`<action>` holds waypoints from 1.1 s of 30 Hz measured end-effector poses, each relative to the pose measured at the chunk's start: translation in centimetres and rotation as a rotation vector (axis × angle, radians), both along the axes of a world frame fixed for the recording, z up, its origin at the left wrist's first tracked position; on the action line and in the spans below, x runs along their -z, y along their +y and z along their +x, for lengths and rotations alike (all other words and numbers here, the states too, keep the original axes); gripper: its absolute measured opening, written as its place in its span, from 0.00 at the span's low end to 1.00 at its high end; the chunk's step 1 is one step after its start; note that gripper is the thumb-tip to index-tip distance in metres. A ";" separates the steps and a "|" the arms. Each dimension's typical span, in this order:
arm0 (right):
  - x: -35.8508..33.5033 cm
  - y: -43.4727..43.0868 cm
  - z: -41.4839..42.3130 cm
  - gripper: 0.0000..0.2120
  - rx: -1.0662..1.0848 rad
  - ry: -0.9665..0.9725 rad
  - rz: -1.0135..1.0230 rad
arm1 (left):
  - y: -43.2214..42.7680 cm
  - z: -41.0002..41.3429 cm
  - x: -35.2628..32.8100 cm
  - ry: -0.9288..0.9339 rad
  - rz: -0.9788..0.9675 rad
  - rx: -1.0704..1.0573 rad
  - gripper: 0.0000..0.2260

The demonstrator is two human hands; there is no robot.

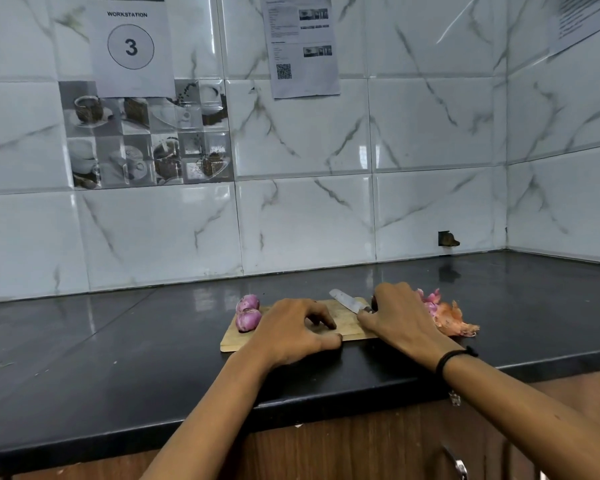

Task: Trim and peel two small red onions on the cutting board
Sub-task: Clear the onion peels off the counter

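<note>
A white marbled tile wall [309, 216] fills the back, meeting a side wall at the right corner. Below it runs the glossy black table [118, 358], with a wooden cabinet [361, 448] under its front edge. On the wall hang a sheet marked "WORKSTATION 3" [130, 46], a printed sheet with a QR code [302, 46], and a picture tile of cups [146, 140].

The wooden cutting board [347, 323] lies on the table near the middle. The left hand [291, 329] rests on its near part, fingers loosely bent, grasping nothing, and covers much of the board. The right hand [400, 318], a black band [454, 358] on its wrist, grasps the handle of a knife [345, 302] whose blade lies flat on the board's far right, pointing left. This hand partly hides a heap of onion peels [449, 317] just beside the board on the right.

Two peeled purple onions [248, 320] sit touching each other at the board's left end, apart from both hands.
</note>
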State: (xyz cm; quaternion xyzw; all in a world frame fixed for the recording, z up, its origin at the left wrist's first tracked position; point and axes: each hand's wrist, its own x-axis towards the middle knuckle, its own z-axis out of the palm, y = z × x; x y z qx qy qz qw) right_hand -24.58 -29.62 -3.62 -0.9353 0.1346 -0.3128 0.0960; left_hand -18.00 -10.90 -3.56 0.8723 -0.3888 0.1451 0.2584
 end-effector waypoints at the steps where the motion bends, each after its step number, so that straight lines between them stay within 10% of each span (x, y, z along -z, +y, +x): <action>1: 0.1 0.3 0.3 0.18 -0.013 -0.002 0.004 | 0.2 0.2 0.0 0.009 0.002 -0.019 0.12; 19: -0.8 5.0 3.7 0.17 -0.235 0.058 0.324 | 1.2 3.0 0.6 -0.084 0.185 -0.117 0.16; 25: -1.6 4.7 2.6 0.32 -0.461 0.407 0.421 | 0.7 3.1 0.6 -0.100 0.275 -0.094 0.19; 33: -1.5 0.0 0.9 0.30 -0.198 0.610 0.112 | 0.7 3.2 0.8 -0.045 0.184 -0.130 0.20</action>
